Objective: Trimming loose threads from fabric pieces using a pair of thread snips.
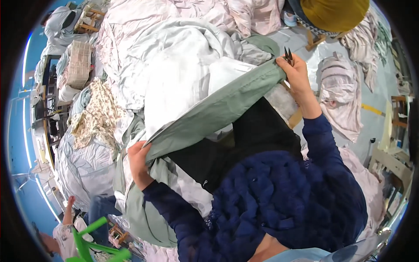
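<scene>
A grey-green cloth (209, 114) is stretched in a long band across my lap, slanting up to the right. My left hand (140, 163) is closed on its lower left end. At the upper right end, my right hand (297, 76) pinches the cloth's edge between thumb and fingers. Dark thread snips (288, 56) also sit in that hand, their pointed blades sticking up past the fingers. Beyond the band, a white cloth (183, 83) lies in loose folds. More of the grey-green cloth hangs down beside my left forearm.
Heaps of pale pink cloth (144, 17) spread at the far side. A floral cloth pile (98, 115) and a wrapped bundle (79, 65) lie to the left. At the far right are a mustard-coloured rounded object (336, 15) and a folded pink bundle (338, 83). Another person (65, 236) is at lower left.
</scene>
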The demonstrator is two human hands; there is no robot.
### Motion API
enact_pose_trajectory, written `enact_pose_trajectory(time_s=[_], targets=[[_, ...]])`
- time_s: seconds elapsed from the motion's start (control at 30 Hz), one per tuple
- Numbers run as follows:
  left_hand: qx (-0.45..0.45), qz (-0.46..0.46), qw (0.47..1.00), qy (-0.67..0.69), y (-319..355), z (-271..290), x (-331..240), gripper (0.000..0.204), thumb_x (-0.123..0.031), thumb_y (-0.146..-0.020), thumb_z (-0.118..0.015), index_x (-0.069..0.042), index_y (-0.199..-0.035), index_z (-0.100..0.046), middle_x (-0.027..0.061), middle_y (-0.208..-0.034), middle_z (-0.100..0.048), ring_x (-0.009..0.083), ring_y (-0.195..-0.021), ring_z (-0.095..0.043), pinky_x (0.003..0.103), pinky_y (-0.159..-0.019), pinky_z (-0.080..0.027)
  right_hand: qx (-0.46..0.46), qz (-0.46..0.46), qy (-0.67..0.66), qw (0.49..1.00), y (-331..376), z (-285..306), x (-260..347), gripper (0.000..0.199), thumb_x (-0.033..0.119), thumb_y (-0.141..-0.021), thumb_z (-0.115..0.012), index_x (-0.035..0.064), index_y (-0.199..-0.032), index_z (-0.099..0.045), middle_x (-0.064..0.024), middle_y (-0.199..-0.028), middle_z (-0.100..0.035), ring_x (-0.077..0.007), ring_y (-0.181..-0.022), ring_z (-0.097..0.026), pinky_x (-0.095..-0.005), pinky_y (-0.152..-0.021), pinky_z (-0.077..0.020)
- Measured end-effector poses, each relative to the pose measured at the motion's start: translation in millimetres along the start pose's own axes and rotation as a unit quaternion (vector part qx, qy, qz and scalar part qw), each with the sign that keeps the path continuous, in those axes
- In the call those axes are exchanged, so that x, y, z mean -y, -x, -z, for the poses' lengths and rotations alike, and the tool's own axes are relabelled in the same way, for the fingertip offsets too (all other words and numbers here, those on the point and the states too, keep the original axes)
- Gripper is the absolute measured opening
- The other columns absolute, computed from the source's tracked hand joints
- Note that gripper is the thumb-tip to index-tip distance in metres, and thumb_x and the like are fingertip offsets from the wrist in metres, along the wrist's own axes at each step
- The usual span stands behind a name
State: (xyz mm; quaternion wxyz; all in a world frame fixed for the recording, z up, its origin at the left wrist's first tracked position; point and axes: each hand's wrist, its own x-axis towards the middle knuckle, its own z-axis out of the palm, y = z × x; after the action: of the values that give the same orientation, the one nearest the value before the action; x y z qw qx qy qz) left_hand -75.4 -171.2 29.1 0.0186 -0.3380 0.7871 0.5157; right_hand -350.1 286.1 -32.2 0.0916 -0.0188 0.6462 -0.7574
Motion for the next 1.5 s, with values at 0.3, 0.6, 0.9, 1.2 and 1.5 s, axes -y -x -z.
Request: enact_pose_trajectory(time_s=[0.3,0.6,0.9,1.2,1.5], targets=[[0.026,0.099,0.99,0.092,-32,-18,46,0.009,-0.01,-0.082,-0.067,-0.002,-0.081,-0.07,-0.0054,-0.072,-0.062,0.0042,-0.067,-0.051,0.022,-0.063,-0.037,0.003,-0.032,0.077,0.997,-38,17,-61,0.009,0.011,-0.088,-0.068,0.0043,-0.091,-0.064,0.002,-0.077,-0.062,-0.0051,-0.067,-0.055,-0.0213,-0.061,-0.0422],[0.05,0.093,0.991,0.08,-37,-20,43,0.007,-0.009,-0.084,-0.066,-0.003,-0.08,-0.068,-0.0027,-0.073,-0.065,0.0042,-0.063,-0.055,0.021,-0.057,-0.039,-0.003,0.006,0.135,0.991,-48,19,-86,0.01,0.015,-0.088,-0.07,0.0054,-0.088,-0.065,0.0052,-0.076,-0.06,-0.0028,-0.067,-0.051,-0.0199,-0.059,-0.0384],[0.045,0.101,0.987,0.115,-34,-24,40,0.011,-0.009,-0.081,-0.069,-0.002,-0.073,-0.067,-0.0053,-0.068,-0.061,0.0029,-0.061,-0.048,0.022,-0.057,-0.034,-0.033,-0.01,0.091,0.995,-47,14,-89,0.015,0.016,-0.088,-0.071,0.0028,-0.088,-0.065,0.006,-0.074,-0.058,-0.0021,-0.065,-0.046,-0.0201,-0.057,-0.0357],[0.054,0.077,0.994,0.063,-25,-31,41,0.01,-0.011,-0.083,-0.069,-0.002,-0.078,-0.069,-0.0048,-0.071,-0.064,0.003,-0.062,-0.05,0.02,-0.058,-0.036,-0.036,-0.03,0.122,0.991,-51,39,-106,0.015,0.017,-0.088,-0.071,0.0042,-0.085,-0.065,0.0069,-0.072,-0.056,-0.0016,-0.063,-0.045,-0.02,-0.056,-0.0346],[-0.022,-0.076,0.988,0.132,-12,-67,41,0.011,-0.002,-0.084,-0.067,0.004,-0.093,-0.071,-0.0012,-0.082,-0.068,0.004,-0.074,-0.057,0.02,-0.068,-0.044,-0.093,0.222,0.413,0.878,-12,-23,-86,0.021,0.012,-0.088,-0.066,-0.002,-0.104,-0.065,-0.0066,-0.091,-0.067,-0.0115,-0.079,-0.06,-0.0272,-0.075,-0.0481]])
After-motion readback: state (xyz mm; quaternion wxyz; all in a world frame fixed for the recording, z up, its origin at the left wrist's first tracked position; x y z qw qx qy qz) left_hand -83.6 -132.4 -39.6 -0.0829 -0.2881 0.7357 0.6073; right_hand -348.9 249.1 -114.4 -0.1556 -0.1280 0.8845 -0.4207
